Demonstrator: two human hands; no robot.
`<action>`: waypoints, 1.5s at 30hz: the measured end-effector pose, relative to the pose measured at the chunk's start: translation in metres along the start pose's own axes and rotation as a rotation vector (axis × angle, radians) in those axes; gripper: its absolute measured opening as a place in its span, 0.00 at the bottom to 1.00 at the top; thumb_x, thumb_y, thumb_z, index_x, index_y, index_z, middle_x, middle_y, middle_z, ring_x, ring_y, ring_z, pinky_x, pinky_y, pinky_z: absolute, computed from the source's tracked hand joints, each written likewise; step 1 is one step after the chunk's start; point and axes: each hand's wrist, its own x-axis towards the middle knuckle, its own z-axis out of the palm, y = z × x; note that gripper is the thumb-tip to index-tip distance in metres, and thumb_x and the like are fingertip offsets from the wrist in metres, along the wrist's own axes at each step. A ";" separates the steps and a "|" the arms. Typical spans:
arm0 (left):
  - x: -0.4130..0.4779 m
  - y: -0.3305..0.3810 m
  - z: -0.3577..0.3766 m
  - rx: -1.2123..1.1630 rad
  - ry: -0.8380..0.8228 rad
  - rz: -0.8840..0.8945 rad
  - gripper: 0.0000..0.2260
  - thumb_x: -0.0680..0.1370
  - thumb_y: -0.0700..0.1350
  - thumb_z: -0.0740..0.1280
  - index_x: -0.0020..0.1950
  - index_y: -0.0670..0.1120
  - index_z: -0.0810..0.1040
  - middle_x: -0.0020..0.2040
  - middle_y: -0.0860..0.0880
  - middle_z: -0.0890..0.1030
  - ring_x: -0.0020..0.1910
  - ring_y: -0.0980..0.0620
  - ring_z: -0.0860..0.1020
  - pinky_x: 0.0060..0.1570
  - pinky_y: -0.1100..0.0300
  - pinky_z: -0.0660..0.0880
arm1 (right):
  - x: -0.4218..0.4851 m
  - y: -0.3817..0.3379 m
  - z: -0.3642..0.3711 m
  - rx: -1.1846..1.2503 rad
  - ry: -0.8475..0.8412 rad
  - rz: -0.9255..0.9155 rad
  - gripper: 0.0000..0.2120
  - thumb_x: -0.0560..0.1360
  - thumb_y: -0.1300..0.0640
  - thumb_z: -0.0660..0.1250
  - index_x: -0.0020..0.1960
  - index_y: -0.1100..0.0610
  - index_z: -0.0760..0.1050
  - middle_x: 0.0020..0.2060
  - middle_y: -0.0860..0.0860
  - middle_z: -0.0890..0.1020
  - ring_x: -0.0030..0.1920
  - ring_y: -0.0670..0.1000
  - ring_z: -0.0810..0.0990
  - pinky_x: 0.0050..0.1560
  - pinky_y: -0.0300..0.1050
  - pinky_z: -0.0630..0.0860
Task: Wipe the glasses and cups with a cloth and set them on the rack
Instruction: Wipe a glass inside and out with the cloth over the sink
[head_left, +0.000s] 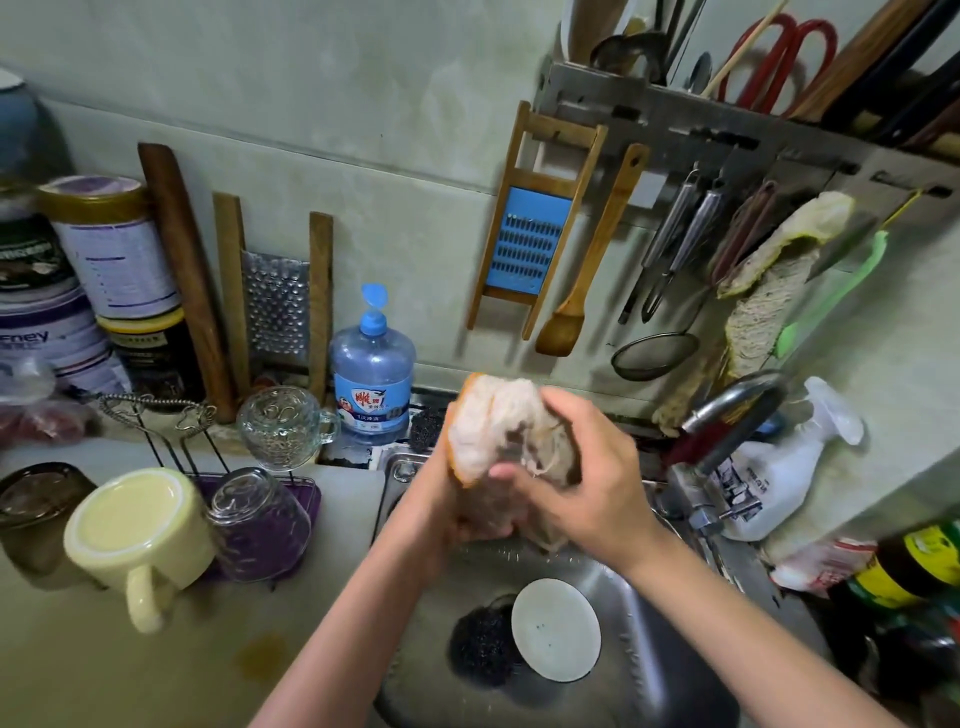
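left hand (451, 512), right hand (587, 467): fingers of both clamped on cloth (488, 426) above sink (654, 654).

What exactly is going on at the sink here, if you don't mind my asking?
A person stands over the stainless steel sink, working a white cloth with an orange edge in both hands. The left hand grips it from below and the right hand wraps it from the side; something clear, probably a glass, seems bundled inside. At the wire rack with a purple tray, a cream ceramic mug and a smooth clear glass already sit upside down.
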 end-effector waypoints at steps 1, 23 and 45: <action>-0.001 0.000 0.001 0.058 -0.022 -0.001 0.26 0.83 0.59 0.49 0.47 0.45 0.81 0.35 0.46 0.84 0.28 0.51 0.81 0.29 0.64 0.75 | 0.005 -0.001 0.000 0.041 0.062 0.046 0.23 0.74 0.39 0.66 0.55 0.58 0.73 0.40 0.42 0.77 0.41 0.36 0.74 0.46 0.28 0.72; 0.005 0.017 0.015 -0.091 0.081 0.293 0.38 0.67 0.72 0.64 0.65 0.45 0.76 0.58 0.45 0.81 0.58 0.45 0.79 0.62 0.46 0.73 | 0.004 -0.039 0.012 0.118 0.064 0.134 0.28 0.83 0.43 0.44 0.61 0.61 0.75 0.60 0.54 0.73 0.63 0.48 0.73 0.65 0.45 0.69; -0.014 0.020 0.047 0.123 0.089 0.600 0.27 0.65 0.64 0.66 0.54 0.46 0.73 0.44 0.53 0.83 0.44 0.56 0.82 0.44 0.61 0.78 | 0.039 -0.020 -0.011 1.173 0.369 0.870 0.27 0.74 0.41 0.59 0.62 0.61 0.76 0.57 0.59 0.82 0.59 0.56 0.80 0.65 0.55 0.72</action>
